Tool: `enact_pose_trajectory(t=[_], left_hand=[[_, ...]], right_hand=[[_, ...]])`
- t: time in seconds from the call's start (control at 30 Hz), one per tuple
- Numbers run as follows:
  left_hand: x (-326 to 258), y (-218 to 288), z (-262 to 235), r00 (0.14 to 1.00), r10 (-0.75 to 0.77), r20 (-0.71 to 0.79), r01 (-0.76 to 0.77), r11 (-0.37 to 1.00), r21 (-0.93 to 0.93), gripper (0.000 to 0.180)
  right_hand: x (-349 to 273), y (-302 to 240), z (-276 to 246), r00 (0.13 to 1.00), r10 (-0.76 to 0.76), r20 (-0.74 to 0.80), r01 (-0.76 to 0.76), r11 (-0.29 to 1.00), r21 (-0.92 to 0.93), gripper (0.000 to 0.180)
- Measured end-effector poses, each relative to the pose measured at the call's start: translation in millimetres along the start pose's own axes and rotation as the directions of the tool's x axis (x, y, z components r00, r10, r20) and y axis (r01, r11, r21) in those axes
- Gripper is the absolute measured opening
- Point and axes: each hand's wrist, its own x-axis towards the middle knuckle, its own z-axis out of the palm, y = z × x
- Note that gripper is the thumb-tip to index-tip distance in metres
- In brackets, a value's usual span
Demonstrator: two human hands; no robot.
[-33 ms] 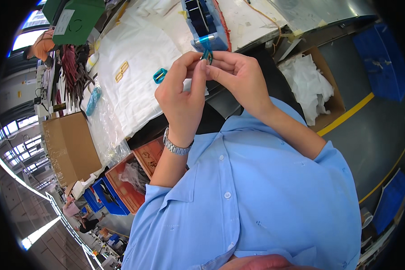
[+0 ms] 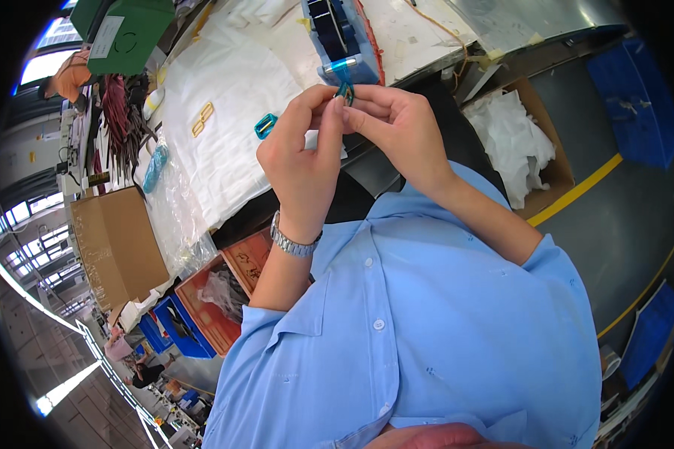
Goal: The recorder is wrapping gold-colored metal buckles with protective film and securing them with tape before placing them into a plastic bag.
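where left hand (image 2: pixel 301 153) meets right hand (image 2: pixel 406 133), a buckle (image 2: pixel 349 93) is pinched.

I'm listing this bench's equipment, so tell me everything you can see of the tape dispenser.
The tape dispenser has a blue-grey body, plastic by its look, with a dark roll set in it and a shiny bar across its near end. It sits near the edge of the white worktop, its far end cut off by the picture's top. Translucent blue tape runs from the near end toward the left hand and right hand; whether they touch the body is unclear.
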Motion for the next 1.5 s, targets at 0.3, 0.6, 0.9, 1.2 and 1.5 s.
enact_pose_trajectory(t=[0.3,0.6,0.9,1.2,1.5], left_hand=[[20,12,-6,0.994,0.026,0.106,-0.044,0.985,0.169,0.012],[32,14,-1,0.990,-0.019,0.141,-0.014,0.974,0.228,0.012],[-24,-14,12,0.936,-0.216,0.278,0.183,0.973,0.141,0.011],[-47,-14,-21,0.936,-0.304,0.178,0.327,0.938,-0.118,0.009],[-56,-21,-46,0.882,-0.297,0.365,0.388,0.898,-0.207,0.011]], right_hand=[[7,4,0,0.997,0.023,-0.070,-0.024,1.000,-0.017,0.033],[9,3,3,0.996,0.008,-0.090,0.001,0.995,0.101,0.035],[-36,26,-17,0.931,0.355,-0.084,-0.353,0.935,0.041,0.032],[-38,-4,-15,0.977,0.189,0.099,-0.153,0.943,-0.297,0.050],[-22,-12,-18,0.878,0.380,0.292,-0.282,0.902,-0.326,0.019]])
